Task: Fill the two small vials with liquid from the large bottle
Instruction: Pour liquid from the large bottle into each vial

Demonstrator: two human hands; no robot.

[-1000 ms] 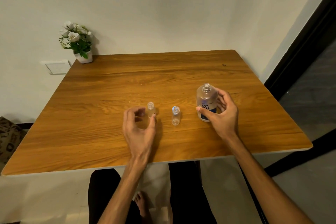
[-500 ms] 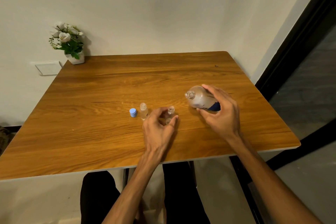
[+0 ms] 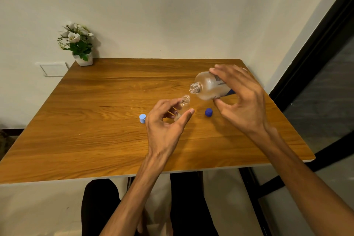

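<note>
My right hand (image 3: 242, 101) grips the large clear bottle (image 3: 207, 87), which lies tilted with its open mouth pointing left and down. Just below that mouth is a small clear vial (image 3: 184, 103), uncapped, held between the thumb and fingers of my left hand (image 3: 164, 123) above the wooden table (image 3: 95, 120). Bottle mouth and vial rim are close but apart. The second vial is hidden, probably behind my left hand. A light blue cap (image 3: 142, 118) lies left of my left hand, and a dark blue cap (image 3: 208, 112) lies between my hands.
A small white pot of white flowers (image 3: 77, 44) stands at the table's back left corner against the wall. A white wall plate (image 3: 52, 69) sits left of it. A dark door frame (image 3: 314, 44) runs down the right side.
My left hand closed on a vial and lifted it. My right hand raised the large bottle and tipped it further over the vial. The dark blue cap is now uncovered.
</note>
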